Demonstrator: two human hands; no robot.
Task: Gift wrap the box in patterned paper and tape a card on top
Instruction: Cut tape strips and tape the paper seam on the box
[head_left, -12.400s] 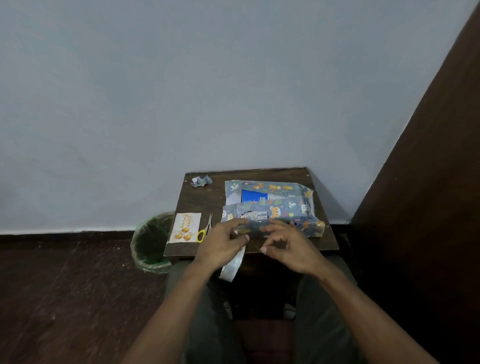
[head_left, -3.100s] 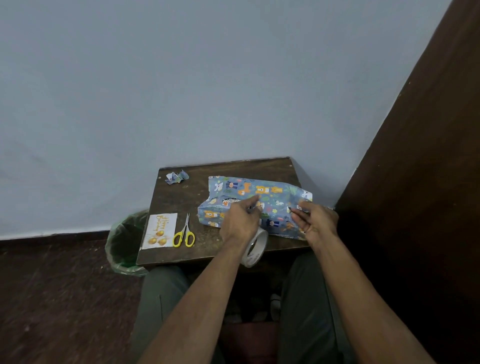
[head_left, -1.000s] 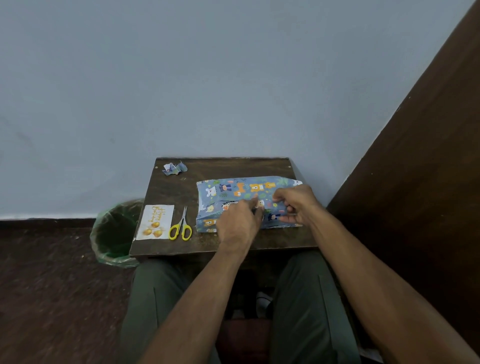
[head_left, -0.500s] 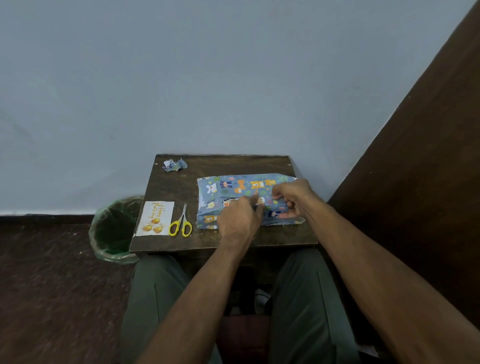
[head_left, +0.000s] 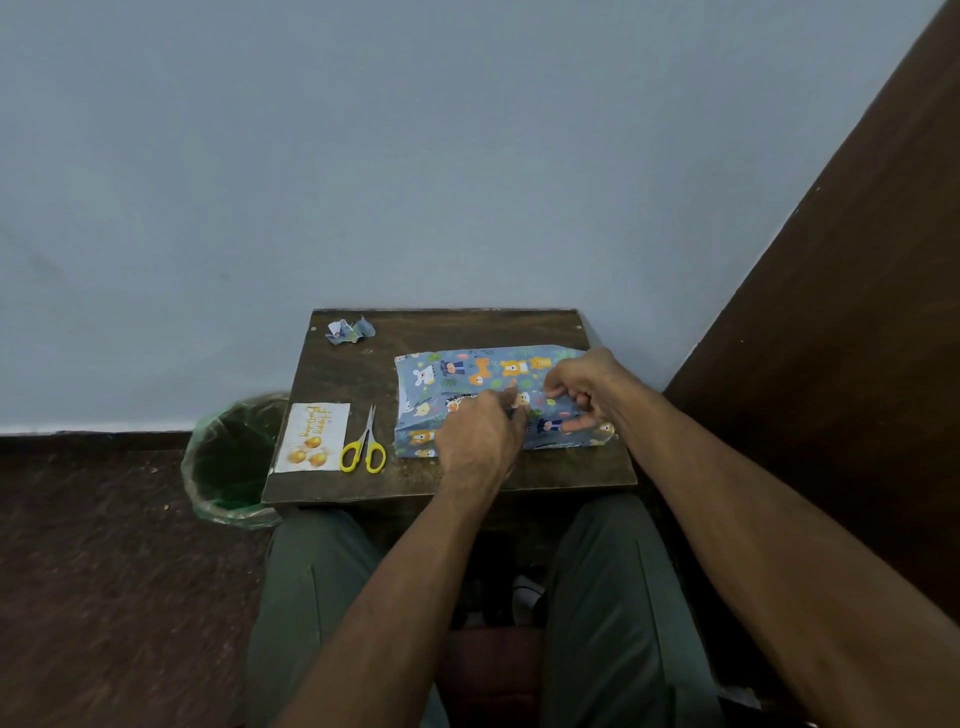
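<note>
Wrapped box (head_left: 467, 384) flat mid-table; bday card (head_left: 311, 437) at left edge.

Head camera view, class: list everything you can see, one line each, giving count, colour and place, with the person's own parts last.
Table: one, dark brown wood, against the wall.
Wrapped box: one, blue paper with bears, right half of the table.
Card: one, white with gold balloons, front left of the table.
Scissors: one, yellow handles, right of the card.
Paper scrap: one, blue, back left corner.
Bin: one, green liner, floor left of the table.
Left hand: on the box's near side.
Right hand: fingers curled, pinching paper at the right end.
</note>
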